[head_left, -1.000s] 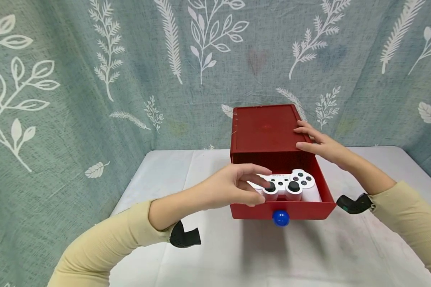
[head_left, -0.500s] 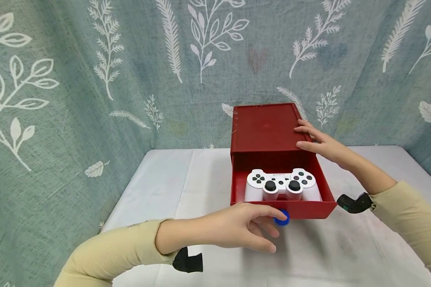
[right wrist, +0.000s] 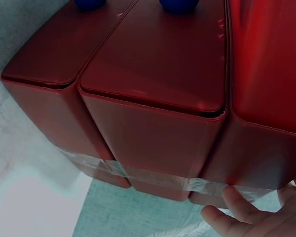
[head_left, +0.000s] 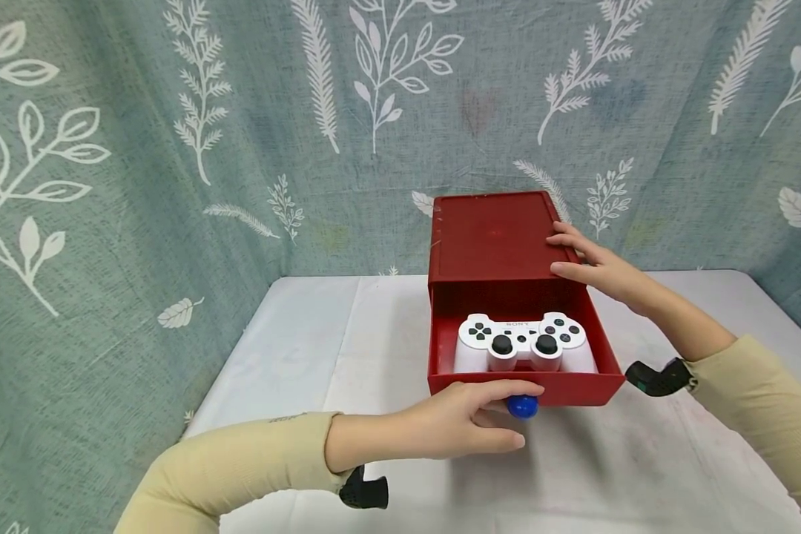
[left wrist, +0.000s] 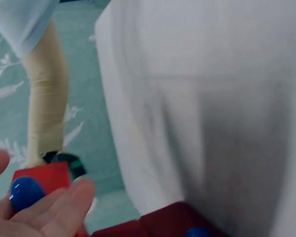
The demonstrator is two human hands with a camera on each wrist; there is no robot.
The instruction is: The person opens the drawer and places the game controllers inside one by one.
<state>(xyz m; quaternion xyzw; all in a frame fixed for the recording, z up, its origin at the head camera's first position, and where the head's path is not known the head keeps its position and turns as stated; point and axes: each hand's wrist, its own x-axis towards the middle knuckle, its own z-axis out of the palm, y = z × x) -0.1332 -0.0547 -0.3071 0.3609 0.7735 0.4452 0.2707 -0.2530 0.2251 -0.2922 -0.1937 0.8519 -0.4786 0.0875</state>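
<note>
A red drawer cabinet stands on the table with its top drawer pulled out. Inside that drawer lies a white game controller with two black thumbsticks. My left hand is at the blue knob on the drawer front, index finger extended along above it and thumb below. In the left wrist view the thumb stands apart from the knob; whether the fingers touch it is unclear. My right hand rests on the cabinet's right top edge with fingers extended.
Lower drawers with blue knobs show in the right wrist view, and clear tape runs across the cabinet. A white cloth covers the table. Behind hangs a green-blue leaf-patterned curtain.
My left hand has moved from over the controller down to the drawer's blue knob, uncovering the controller. The right hand, cabinet and drawer have stayed in place.
</note>
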